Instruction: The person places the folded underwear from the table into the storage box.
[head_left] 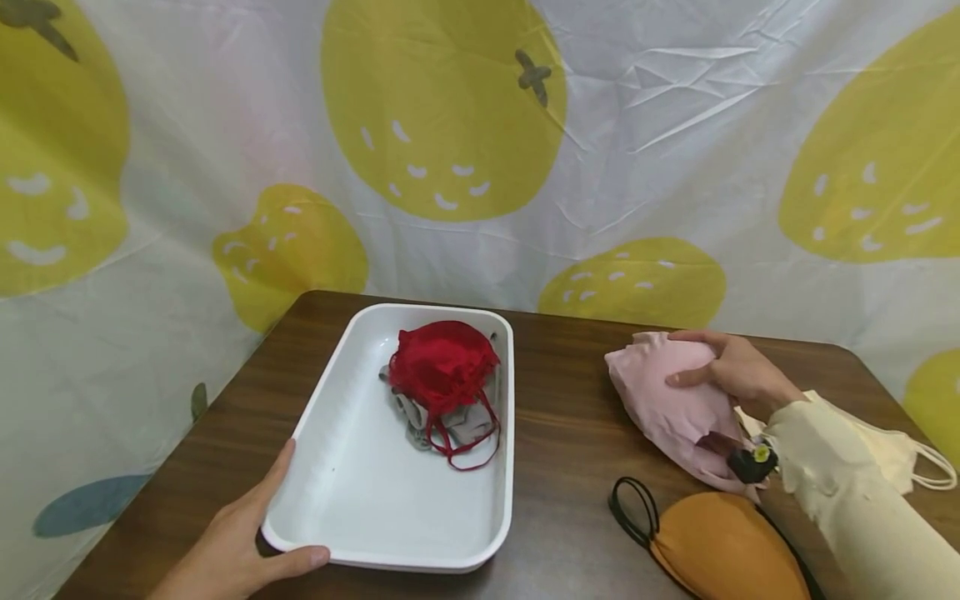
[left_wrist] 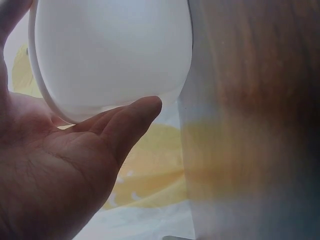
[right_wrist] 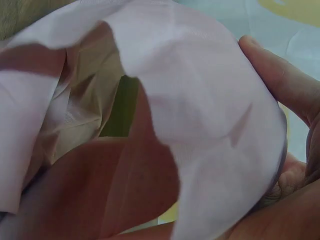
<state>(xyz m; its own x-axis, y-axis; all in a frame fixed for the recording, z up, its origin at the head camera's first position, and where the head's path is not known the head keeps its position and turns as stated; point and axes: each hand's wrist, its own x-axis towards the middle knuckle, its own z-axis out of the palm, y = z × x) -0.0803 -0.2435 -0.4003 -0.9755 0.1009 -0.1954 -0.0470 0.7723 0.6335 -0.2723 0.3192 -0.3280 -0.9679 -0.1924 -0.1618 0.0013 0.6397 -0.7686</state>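
Observation:
My left hand [head_left: 240, 533] grips the near left corner of a white tray [head_left: 345, 556], thumb on the near rim and fingers along the outer left side. The left wrist view shows those fingers [left_wrist: 132, 117] against the tray's outside. In the tray, a red lace bra [head_left: 442, 358] with thin straps lies on a crumpled grey garment [head_left: 468, 423]. Over the table's right side, my right hand [head_left: 738, 367] holds a smooth pink bra [head_left: 660, 383] between thumb and fingers. The right wrist view shows the pink fabric [right_wrist: 210, 100] bulging, with wavy edges and a beige inside.
An orange bra [head_left: 723, 542] with black straps lies at the table's near right. Behind my right sleeve [head_left: 840, 483] is a cream bra [head_left: 888, 446], partly hidden. The brown wooden table [head_left: 558, 475] ends at a white curtain [head_left: 465, 258] with yellow fruit prints.

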